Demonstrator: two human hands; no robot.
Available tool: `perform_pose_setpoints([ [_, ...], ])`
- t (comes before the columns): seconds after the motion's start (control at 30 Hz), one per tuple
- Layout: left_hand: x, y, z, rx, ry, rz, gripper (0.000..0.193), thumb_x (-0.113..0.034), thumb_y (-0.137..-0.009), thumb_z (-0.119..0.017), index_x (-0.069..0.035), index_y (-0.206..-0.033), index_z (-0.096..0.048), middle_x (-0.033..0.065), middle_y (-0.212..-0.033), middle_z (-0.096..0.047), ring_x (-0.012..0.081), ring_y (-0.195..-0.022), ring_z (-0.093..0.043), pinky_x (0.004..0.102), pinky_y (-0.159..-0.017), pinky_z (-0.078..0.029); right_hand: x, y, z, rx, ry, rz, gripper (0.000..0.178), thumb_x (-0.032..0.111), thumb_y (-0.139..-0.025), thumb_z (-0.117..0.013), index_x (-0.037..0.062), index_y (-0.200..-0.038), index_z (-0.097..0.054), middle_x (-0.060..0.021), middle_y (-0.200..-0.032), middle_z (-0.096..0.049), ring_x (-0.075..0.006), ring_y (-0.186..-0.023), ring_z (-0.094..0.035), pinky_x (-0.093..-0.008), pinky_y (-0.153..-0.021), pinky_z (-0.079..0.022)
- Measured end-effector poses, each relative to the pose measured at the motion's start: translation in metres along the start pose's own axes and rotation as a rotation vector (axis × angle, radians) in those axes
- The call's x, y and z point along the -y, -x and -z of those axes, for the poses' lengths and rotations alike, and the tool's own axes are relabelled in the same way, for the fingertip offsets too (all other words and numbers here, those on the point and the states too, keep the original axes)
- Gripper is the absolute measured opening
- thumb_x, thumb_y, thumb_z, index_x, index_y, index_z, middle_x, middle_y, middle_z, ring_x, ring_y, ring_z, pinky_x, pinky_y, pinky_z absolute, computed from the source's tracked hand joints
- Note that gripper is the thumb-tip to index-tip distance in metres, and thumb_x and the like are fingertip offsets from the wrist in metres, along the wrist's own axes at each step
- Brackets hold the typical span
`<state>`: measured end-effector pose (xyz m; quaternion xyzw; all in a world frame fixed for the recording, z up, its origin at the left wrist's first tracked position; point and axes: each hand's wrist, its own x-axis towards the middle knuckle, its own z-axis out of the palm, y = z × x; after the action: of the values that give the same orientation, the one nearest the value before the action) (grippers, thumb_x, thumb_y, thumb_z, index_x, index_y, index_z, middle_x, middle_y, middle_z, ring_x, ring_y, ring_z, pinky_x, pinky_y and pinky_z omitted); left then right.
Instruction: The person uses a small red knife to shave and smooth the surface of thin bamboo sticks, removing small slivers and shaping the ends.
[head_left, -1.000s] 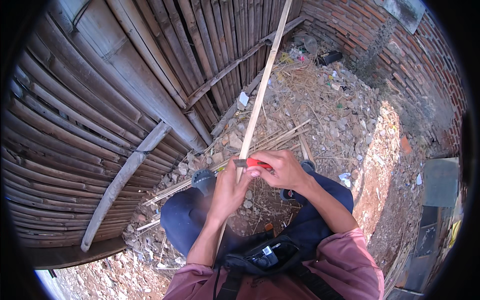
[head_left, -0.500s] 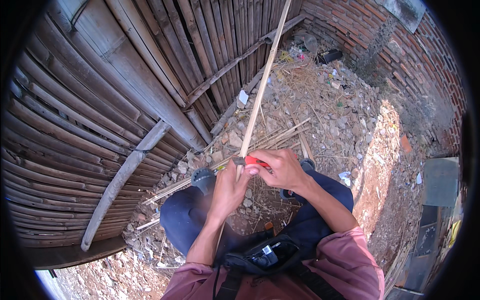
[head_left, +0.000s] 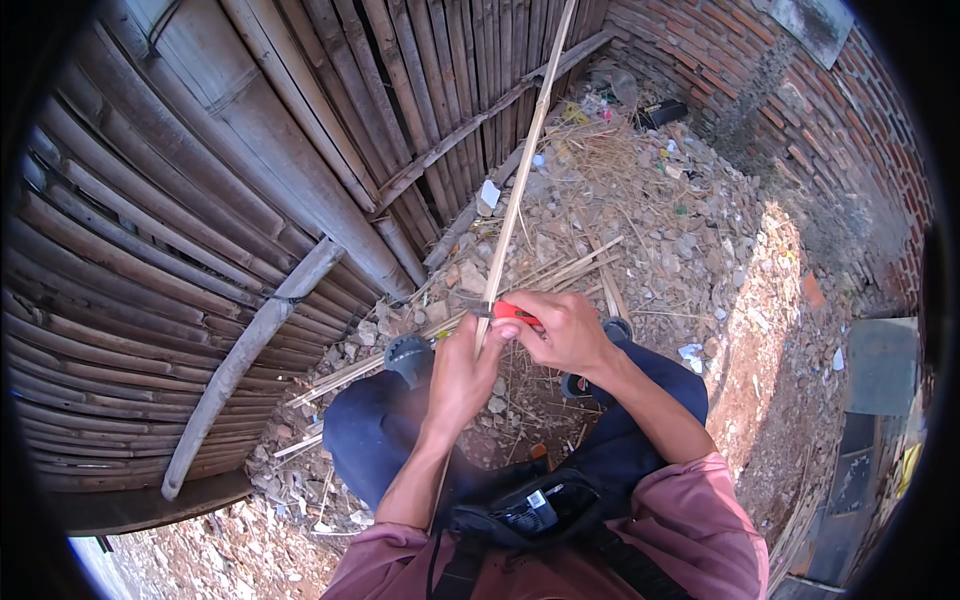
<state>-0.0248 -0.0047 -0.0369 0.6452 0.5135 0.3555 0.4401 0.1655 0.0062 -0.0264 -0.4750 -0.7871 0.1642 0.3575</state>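
Observation:
A long, pale bamboo strip [head_left: 517, 200] slants from between my legs up past the bamboo wall. My left hand [head_left: 462, 365] is closed around its lower part. In my right hand [head_left: 562, 330] is a utility knife with a red handle [head_left: 515, 312], gripped with the fingers curled round it. The blade [head_left: 482, 313] lies across the strip just above my left hand. My right thumb meets the left hand's fingers beside the strip. The lower end of the strip is partly hidden by my left forearm.
A wall of bamboo poles [head_left: 270, 170] stands at left, braced by a thin log [head_left: 250, 365]. Cut bamboo strips [head_left: 575, 268] lie on the rubble ground [head_left: 680, 260]. A brick wall [head_left: 850, 150] curves along the right. An open black waist bag [head_left: 525, 515] hangs at my lap.
Both hands have shifted very slightly, and the blade now lies a little higher across the strip. The strip's upper part has tilted slightly left. Both grips are unchanged.

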Motion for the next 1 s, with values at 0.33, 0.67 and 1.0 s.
perform_pose_setpoints([
  [0.33, -0.005, 0.000, -0.001, -0.044, -0.029, 0.022, 0.042, -0.038, -0.107, -0.069, 0.003, -0.105, -0.065, 0.0197, -0.071, -0.062, 0.0317, -0.064, -0.059, 0.0441, -0.064, -0.048, 0.001, -0.006, 0.001, -0.027, 0.021, 0.019, 0.023, 0.015, -0.089, -0.076, 0.0063, -0.110, -0.076, -0.0142, -0.090, -0.078, -0.0339, -0.073, -0.075, -0.0413, -0.063, -0.058],
  [0.67, -0.011, 0.015, 0.000, 0.025, -0.057, 0.000, 0.034, -0.030, -0.108, -0.068, 0.003, -0.106, -0.064, 0.0194, -0.067, -0.060, 0.0314, -0.058, -0.054, 0.0439, -0.062, -0.047, -0.025, -0.023, 0.032, -0.153, 0.090, -0.131, 0.027, 0.028, -0.099, -0.077, 0.0037, -0.110, -0.077, -0.0163, -0.082, -0.075, -0.0318, -0.066, -0.073, -0.0410, -0.060, -0.054],
  [1.0, -0.008, 0.028, 0.001, 0.088, -0.083, -0.014, 0.037, -0.030, -0.108, -0.069, 0.004, -0.098, -0.058, 0.0209, -0.063, -0.058, 0.0431, -0.056, -0.056, 0.0455, -0.059, -0.046, -0.049, -0.033, 0.049, -0.240, 0.081, -0.140, 0.029, 0.030, -0.102, -0.074, 0.0022, -0.108, -0.077, -0.0164, -0.074, -0.071, -0.0284, -0.062, -0.068, -0.0397, -0.059, -0.050],
])
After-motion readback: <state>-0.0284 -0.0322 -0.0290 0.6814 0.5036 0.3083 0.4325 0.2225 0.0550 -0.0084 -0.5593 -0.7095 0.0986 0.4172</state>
